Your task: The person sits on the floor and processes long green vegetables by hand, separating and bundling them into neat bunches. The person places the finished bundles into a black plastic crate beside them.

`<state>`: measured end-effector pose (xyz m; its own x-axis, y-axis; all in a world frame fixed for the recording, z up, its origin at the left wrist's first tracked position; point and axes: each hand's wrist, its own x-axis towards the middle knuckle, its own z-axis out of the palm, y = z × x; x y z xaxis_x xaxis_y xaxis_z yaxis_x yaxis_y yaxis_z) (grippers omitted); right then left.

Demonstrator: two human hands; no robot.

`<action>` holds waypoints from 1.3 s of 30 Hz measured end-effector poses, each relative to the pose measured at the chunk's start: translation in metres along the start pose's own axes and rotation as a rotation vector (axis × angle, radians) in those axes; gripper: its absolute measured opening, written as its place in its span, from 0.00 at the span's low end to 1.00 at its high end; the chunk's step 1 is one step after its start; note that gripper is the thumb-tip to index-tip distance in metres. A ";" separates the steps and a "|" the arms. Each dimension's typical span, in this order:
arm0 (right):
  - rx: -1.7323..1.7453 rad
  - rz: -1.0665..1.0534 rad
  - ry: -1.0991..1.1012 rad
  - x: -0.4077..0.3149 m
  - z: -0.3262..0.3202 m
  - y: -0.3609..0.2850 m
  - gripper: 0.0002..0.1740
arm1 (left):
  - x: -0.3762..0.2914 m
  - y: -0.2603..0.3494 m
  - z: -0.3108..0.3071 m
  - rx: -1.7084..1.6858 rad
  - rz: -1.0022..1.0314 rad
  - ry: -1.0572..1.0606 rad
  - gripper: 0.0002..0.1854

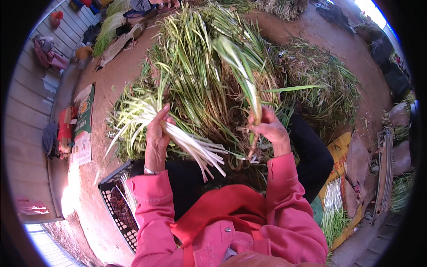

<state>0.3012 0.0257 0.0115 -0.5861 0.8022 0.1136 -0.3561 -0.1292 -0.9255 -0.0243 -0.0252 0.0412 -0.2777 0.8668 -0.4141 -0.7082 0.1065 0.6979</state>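
My left hand (159, 128) is closed around a bundle of cleaned garlic greens (191, 142), their white stems fanning to the lower right and pale leaves to the left. A single uncleaned garlic green plant (245, 75), roots downward and leaves up, is gripped near its root end by my right hand (270, 125). Its leaf tips are blurred. In front of both hands rises a large heap of uncleaned garlic greens (190, 63), with brown roots toward me. Trimmed leaves and roots (125, 140) lie at the heap's left side.
A black plastic crate (108, 200) stands at my left. On a yellow sack (338, 157) at my right lies a bundle of white-stemmed greens (332, 207). More plant waste (320, 80) is piled to the right. Another person's legs (143, 6) show at the top.
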 end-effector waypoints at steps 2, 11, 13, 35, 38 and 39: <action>-0.180 0.121 0.142 -0.006 0.008 0.007 0.13 | 0.000 -0.010 0.003 0.013 -0.007 0.050 0.12; -0.191 0.163 0.231 -0.040 0.045 0.074 0.09 | -0.002 -0.071 0.013 0.081 -0.094 0.006 0.11; -0.274 0.166 0.233 -0.046 0.053 0.075 0.10 | 0.000 -0.083 0.014 0.129 -0.137 -0.026 0.11; 0.021 0.073 0.427 -0.012 0.081 0.068 0.12 | -0.011 -0.096 0.026 0.108 -0.307 -0.296 0.09; 0.021 -0.098 0.476 -0.010 0.082 0.075 0.09 | -0.011 -0.091 0.026 0.098 -0.277 -0.286 0.10; 0.004 -0.083 0.519 -0.012 0.080 0.076 0.09 | -0.011 -0.091 0.026 0.098 -0.273 -0.282 0.10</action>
<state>0.2231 -0.0406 -0.0308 -0.1183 0.9929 -0.0087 -0.3893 -0.0544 -0.9195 0.0599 -0.0324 -0.0027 0.1109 0.8983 -0.4252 -0.6619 0.3859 0.6426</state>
